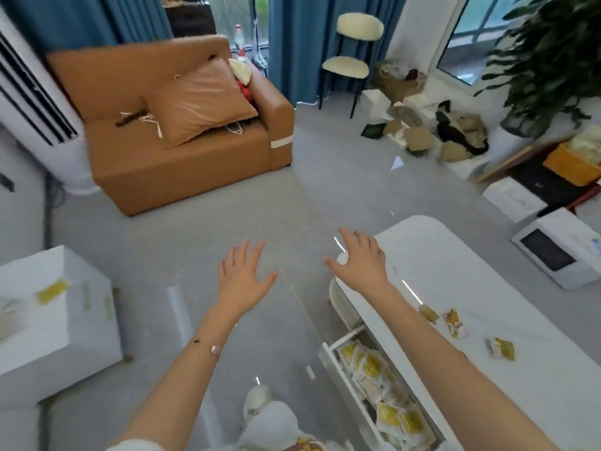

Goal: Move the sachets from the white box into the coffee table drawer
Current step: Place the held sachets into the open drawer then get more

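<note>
Both hands are empty with fingers spread: the left hand (pixel 242 275) at frame centre above the floor, the right hand (pixel 359 260) over the near corner of the coffee table (pixel 471 288). Yellow-and-white sachets (pixel 383 392) fill the open drawer (pixel 328 353) at lower right, three lie on the tabletop, and more remain in the white box (pixel 81 320) at lower left. Sachet printing is too blurred to read.

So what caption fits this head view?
Both hands empty, drawer full of sachets, white box at left.
</note>
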Demonstrator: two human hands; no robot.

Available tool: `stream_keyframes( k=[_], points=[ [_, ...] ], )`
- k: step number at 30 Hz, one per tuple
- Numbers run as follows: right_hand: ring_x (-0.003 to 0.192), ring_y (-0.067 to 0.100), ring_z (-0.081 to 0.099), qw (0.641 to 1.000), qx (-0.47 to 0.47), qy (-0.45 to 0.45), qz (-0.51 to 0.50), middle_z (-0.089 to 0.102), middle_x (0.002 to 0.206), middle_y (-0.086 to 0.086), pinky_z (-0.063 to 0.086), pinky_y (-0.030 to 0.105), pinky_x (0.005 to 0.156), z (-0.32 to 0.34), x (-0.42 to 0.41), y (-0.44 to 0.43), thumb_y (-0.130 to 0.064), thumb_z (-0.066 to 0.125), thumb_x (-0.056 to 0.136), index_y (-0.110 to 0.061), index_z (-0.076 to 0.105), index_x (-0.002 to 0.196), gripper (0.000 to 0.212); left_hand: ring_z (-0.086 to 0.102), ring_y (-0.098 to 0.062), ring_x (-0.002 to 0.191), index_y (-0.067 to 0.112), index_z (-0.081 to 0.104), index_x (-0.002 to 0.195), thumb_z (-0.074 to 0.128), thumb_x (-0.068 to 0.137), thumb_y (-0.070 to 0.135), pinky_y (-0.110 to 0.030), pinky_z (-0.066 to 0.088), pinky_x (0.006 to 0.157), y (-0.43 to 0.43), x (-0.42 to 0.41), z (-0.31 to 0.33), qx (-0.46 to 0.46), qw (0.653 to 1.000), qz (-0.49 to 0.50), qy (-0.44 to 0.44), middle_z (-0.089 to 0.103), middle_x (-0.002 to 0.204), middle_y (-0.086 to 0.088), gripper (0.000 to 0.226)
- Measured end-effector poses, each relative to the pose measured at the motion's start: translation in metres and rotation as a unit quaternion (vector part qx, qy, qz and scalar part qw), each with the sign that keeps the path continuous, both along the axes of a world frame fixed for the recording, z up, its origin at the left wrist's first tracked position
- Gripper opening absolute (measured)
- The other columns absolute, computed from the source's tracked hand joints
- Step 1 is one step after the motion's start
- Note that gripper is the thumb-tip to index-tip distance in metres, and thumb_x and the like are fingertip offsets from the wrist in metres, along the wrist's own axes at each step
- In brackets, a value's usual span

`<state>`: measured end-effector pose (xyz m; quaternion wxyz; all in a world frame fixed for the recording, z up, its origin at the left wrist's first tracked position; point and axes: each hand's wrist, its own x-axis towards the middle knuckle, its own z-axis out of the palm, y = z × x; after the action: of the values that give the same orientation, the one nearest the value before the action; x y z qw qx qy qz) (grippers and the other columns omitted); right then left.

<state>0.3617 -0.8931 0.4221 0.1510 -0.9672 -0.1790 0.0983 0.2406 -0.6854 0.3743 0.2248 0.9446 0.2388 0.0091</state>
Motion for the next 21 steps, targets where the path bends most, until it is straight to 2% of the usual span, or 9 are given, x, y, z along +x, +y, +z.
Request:
stream_keyframes(
  k=[9,16,21],
  points=[
    [0.140,0.029,0.023,0.991,0.009,0.003,0.131,0.027,0.154,0.008,0.022,0.043,0.111,-0.004,0.004,0.210,-0.055,0.056,0.086,-0.030,0.024,0.149,0.075,0.006,-0.030,0.147,0.038,0.012,0.151,0.050,0.091,0.054,-0.047,0.009,0.118,0.182,-0.071,0.013,0.011,0.988,0.154,0.011,0.007,0.161,-0.003,0.073],
    [0.141,0.030,0.021,0.968,-0.004,0.005,0.251,0.025,0.154,0.008,0.022,0.043,0.112,-0.009,0.013,0.329,-0.057,0.053,0.087,-0.031,0.021,0.150,0.075,0.002,-0.029,0.147,0.039,0.010,0.151,0.048,0.091,0.057,-0.049,0.007,0.118,0.249,-0.100,0.008,-0.009,0.961,0.275,0.016,0.005,0.161,-0.002,0.074],
    [0.142,0.028,0.021,0.943,-0.001,0.007,0.332,0.025,0.155,0.007,0.021,0.042,0.112,-0.020,0.033,0.399,-0.056,0.053,0.087,-0.030,0.022,0.150,0.074,0.002,-0.030,0.147,0.038,0.009,0.152,0.047,0.091,0.057,-0.049,0.007,0.117,0.285,-0.081,-0.004,-0.033,0.937,0.347,0.016,0.005,0.161,-0.002,0.074]
  ],
)
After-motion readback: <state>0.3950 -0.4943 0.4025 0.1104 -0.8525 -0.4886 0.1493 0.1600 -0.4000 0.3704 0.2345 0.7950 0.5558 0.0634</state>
